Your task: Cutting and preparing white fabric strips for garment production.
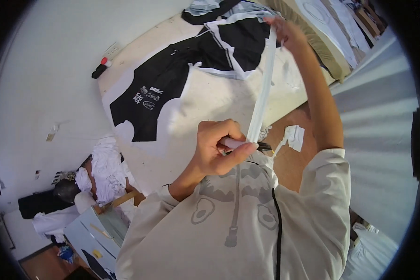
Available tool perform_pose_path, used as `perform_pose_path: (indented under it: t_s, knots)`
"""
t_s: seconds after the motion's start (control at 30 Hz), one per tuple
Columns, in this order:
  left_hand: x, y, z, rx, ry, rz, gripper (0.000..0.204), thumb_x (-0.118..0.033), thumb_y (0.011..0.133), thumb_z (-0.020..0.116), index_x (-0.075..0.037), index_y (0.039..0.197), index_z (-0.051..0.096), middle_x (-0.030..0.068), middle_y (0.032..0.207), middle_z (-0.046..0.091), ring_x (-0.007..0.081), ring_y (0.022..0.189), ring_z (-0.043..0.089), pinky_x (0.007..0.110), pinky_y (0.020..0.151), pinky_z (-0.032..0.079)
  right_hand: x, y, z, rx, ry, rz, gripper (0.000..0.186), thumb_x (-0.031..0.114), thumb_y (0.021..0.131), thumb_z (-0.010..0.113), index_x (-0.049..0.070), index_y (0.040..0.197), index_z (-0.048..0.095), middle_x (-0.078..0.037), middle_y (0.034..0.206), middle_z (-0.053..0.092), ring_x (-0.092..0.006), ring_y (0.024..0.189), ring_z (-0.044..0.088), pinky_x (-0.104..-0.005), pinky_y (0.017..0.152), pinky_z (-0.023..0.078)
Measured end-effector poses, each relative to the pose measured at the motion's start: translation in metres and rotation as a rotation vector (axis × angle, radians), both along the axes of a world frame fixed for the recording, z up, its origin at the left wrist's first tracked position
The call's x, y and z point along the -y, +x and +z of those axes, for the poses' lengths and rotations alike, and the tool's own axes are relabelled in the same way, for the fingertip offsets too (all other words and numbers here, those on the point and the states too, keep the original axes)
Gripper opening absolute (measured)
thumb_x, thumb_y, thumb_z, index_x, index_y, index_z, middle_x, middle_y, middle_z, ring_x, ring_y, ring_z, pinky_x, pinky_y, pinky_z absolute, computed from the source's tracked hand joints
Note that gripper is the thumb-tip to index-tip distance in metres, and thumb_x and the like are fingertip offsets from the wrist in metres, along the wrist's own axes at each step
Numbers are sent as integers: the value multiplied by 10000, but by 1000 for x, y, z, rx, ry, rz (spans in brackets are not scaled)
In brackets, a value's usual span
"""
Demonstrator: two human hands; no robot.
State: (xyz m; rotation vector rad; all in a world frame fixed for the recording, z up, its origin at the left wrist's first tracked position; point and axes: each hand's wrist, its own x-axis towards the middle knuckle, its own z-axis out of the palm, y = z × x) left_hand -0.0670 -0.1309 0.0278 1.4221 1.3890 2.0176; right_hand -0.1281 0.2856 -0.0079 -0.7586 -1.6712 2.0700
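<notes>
A long white strip is stretched between my two hands above the table. My left hand, in front of my chest, is closed at the strip's lower end. It also grips a pale, stick-like thing with a black end; its exact kind is unclear. My right hand, raised and slightly blurred at the far right, pinches the strip's upper end. Beyond my hands, a black garment piece with white print lies on white paper or fabric. Black and white garment parts lie beside it, under the strip's far end.
The pale table adjoins the wall. A dark object with a red top stands at its far left edge. White cloth is heaped at the left, above a light-blue cabinet. White scrap lies on the brown floor; a pale curtain hangs right.
</notes>
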Motion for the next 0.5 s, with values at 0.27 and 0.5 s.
perform_pose_path:
  t_s: [0.27, 0.5]
  knots:
    - [7, 2, 14, 463, 122, 221, 194, -26, 868, 692, -23, 933, 510, -27, 639, 515, 20, 542, 397, 207, 505, 280, 135, 59, -36, 305, 1054, 85, 159, 162, 921, 701, 20, 933, 773, -75, 866, 763, -144, 844, 700, -306, 799, 540]
    - [3, -17, -1, 326, 62, 280, 125, -83, 926, 674, 15, 929, 596, -25, 684, 530, 14, 556, 403, 196, 516, 297, 259, 154, 73, -529, 879, 151, 105, 23, 748, 793, 5, 835, 736, -120, 947, 728, -235, 905, 684, -342, 829, 521]
